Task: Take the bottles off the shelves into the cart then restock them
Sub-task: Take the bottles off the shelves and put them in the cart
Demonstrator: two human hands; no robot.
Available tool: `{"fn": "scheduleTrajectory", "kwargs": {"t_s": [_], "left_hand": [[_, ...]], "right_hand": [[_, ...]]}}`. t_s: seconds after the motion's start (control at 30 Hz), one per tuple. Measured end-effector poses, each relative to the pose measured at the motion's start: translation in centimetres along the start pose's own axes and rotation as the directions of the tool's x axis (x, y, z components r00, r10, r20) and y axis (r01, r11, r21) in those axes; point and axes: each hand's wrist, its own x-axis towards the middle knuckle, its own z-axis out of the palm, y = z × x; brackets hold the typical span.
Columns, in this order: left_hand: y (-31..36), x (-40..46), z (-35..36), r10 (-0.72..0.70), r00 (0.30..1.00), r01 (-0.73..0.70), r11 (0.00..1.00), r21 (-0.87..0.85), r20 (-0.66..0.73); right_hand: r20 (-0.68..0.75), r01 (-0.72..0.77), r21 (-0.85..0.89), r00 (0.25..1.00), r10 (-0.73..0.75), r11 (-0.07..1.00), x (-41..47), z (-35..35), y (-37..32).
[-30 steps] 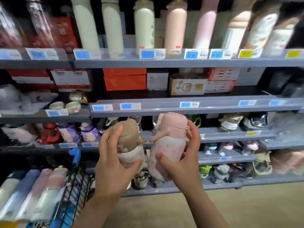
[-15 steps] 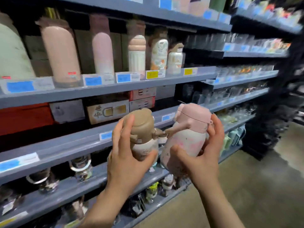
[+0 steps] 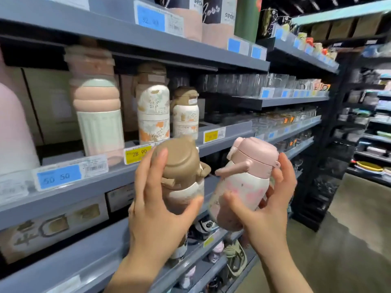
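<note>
My left hand (image 3: pixel 154 210) grips a small brown-lidded bottle (image 3: pixel 179 163) with a cream body, tilted toward me. My right hand (image 3: pixel 268 210) grips a pink-lidded bottle (image 3: pixel 243 182) with a pink floral body, leaning left. Both are held up in front of a grey shelf (image 3: pixel 232 132). On that shelf stand a tall floral brown-lidded bottle (image 3: pixel 153 106), a smaller matching one (image 3: pixel 186 112) and a ribbed peach and green bottle (image 3: pixel 97 106). The cart is out of view.
Yellow price tags (image 3: pixel 213 135) and blue ones (image 3: pixel 59 176) line the shelf edges. Glassware (image 3: pixel 275 83) fills shelves to the right. Boxes (image 3: pixel 53 225) sit on the shelf below. A dark rack (image 3: pixel 330 170) and tan floor (image 3: pixel 349 254) lie at right.
My view has swung up and right, away from the cart. Both hands have lifted the two bottles from the low shelves to the level of the floral-bottle shelf.
</note>
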Motion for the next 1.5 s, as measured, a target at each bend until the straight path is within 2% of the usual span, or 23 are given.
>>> {"fn": "scheduleTrajectory", "kwargs": {"t_s": [0.17,0.33,0.5,0.67,0.73,0.87,1.0,1.13,1.23,1.37,1.5], "left_hand": [[-1.1,4.2,4.3,0.109,0.994,-0.109,0.994,-0.002,-0.019],[-1.8,8.4,8.3,0.259,0.954,-0.258,0.966,0.026,-0.151],[-1.9,12.9,13.3,0.408,0.874,-0.384,0.913,0.138,-0.265],[-3.0,17.4,18.8,0.563,0.751,-0.475,0.823,0.311,-0.346],[-3.8,18.7,20.6,0.563,0.744,-0.448,0.820,0.355,-0.360],[-5.8,20.0,23.2,0.512,0.793,-0.361,0.831,0.422,-0.329],[-7.5,20.6,24.7,0.463,0.815,-0.286,0.844,0.453,-0.349],[-8.0,20.8,25.3,0.470,0.818,-0.250,0.809,0.532,-0.331],[-8.1,20.8,25.4,0.441,0.844,-0.215,0.799,0.562,-0.304],[-8.1,20.8,25.7,0.343,0.883,-0.101,0.804,0.586,-0.319],[-7.5,21.0,25.9,0.184,0.932,0.064,0.762,0.644,-0.311]], "right_hand": [[-0.122,0.042,-0.009,0.992,-0.043,0.999,4.8,-0.6,4.0],[-0.175,0.128,0.045,0.977,-0.119,0.991,10.6,-1.4,7.2],[-0.185,0.164,0.142,0.973,-0.137,0.976,17.6,-1.8,10.7],[-0.216,0.207,0.266,0.965,-0.151,0.941,23.9,-2.1,13.7],[-0.217,0.219,0.306,0.963,-0.156,0.926,26.1,-2.0,15.0],[-0.195,0.197,0.375,0.972,-0.130,0.906,29.2,-1.1,17.5],[-0.176,0.203,0.447,0.975,-0.136,0.871,30.9,0.8,19.1],[-0.171,0.235,0.474,0.970,-0.173,0.848,31.9,2.8,20.7],[-0.164,0.229,0.439,0.971,-0.173,0.869,31.9,4.0,22.0],[-0.146,0.200,0.377,0.977,-0.155,0.905,32.3,4.6,23.2],[-0.082,0.268,0.218,0.963,-0.256,0.938,32.6,4.6,23.7]]}}
